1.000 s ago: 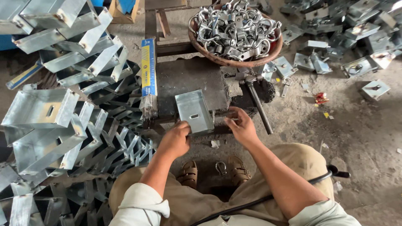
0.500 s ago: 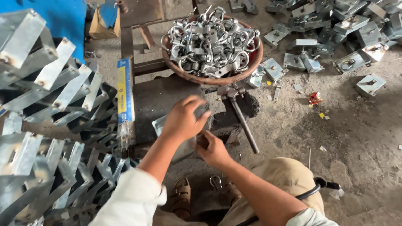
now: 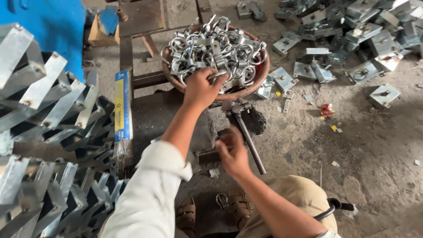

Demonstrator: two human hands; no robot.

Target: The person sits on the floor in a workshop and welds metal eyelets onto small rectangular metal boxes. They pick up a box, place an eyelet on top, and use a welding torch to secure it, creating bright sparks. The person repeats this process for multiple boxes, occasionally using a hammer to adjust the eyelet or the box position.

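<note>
Our left hand (image 3: 200, 88) reached far forward, gripping metal clamp ring (image 3: 220, 76) at near rim of bowl (image 3: 246, 93); right hand (image 3: 232, 152) stayed close, pinching bracket (image 3: 209, 155).

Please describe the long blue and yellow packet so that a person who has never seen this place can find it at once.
Start at the round basin heaped with shiny metal ring fittings, where the left hand reaches in. Look left, to the edge of the stacked grey metal brackets. The blue and yellow packet lies there lengthwise, thin rods sticking out of its near end; it is the only coloured, printed thing among bare metal.
</note>
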